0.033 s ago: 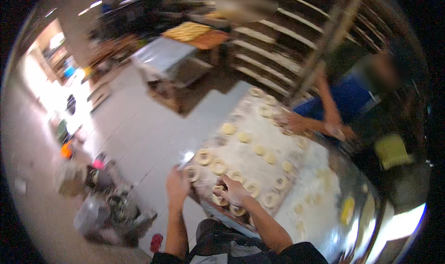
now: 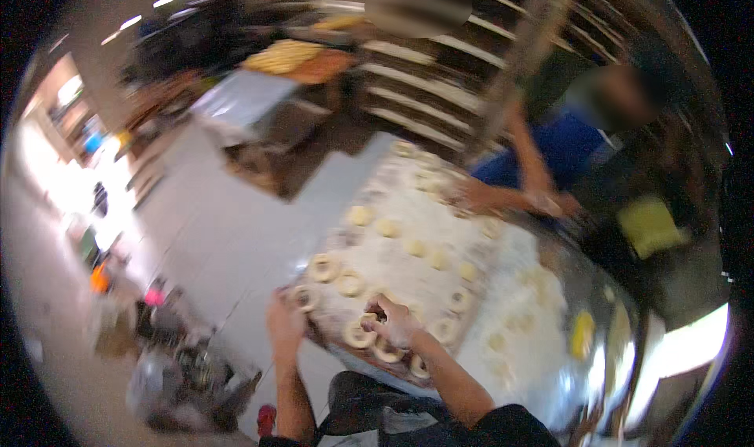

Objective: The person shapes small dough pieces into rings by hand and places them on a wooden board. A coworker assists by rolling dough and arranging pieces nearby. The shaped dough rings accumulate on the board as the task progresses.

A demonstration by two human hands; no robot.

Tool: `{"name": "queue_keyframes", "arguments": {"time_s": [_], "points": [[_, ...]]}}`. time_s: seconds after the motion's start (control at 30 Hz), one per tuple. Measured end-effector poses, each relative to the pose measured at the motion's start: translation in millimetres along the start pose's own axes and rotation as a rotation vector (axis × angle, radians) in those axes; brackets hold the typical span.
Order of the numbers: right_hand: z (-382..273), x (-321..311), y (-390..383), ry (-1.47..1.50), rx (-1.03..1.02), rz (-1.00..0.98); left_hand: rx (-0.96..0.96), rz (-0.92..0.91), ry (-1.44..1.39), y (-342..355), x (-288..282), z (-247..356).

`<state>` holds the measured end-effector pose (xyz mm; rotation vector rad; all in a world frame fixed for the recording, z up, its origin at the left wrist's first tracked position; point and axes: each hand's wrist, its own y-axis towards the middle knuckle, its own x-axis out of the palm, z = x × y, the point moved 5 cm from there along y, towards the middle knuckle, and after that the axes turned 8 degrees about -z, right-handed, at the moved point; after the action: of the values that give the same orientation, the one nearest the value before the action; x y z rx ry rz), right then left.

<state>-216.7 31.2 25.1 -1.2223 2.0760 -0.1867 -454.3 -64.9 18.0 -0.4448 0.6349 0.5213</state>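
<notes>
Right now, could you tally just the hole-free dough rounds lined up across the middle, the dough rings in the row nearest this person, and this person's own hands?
Hole-free dough rounds: 5
Visible dough rings, nearest row: 4
Own hands, left hand and right hand: 2
Total: 11

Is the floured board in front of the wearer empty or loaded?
Loaded: pale rings and small round discs lie across the floured board, with the right hand over its near part.
</notes>
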Motion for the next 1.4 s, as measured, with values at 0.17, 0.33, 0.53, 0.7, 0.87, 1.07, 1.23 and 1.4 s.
{"name": "queue_keyframes", "arguments": {"time_s": [0.17,0.33,0.53,0.7,0.87,1.07,1.23,1.4], "points": [[176,-76,-171,0.269,0.267,0.647,0.402,0.036,-0.106,-40,52,80],[273,-111,-273,0.267,0.477,0.935,0.626,-0.206,-0.185,-66,114,150],[314,-122,-334,-0.506,0.719,0.964,0.742,-0.541,-0.159,-160,222,233],[311,-125,-344,0.100,0.339,0.769,0.685,-0.752,-0.088,-245,310,274],[266,-121,-383,0.659,-0.036,0.777,0.603,-0.939,-0.317,-286,346,301],[245,-118,-390,0.416,-0.070,0.912,0.632,-0.877,-0.353,-300,333,312],[245,-117,-359,0.509,-0.115,1.217,1.033,-0.465,0.026,-307,332,322],[241,-96,-354,1.345,-0.730,0.609,0.996,-0.391,-0.101,-305,335,312]]}}
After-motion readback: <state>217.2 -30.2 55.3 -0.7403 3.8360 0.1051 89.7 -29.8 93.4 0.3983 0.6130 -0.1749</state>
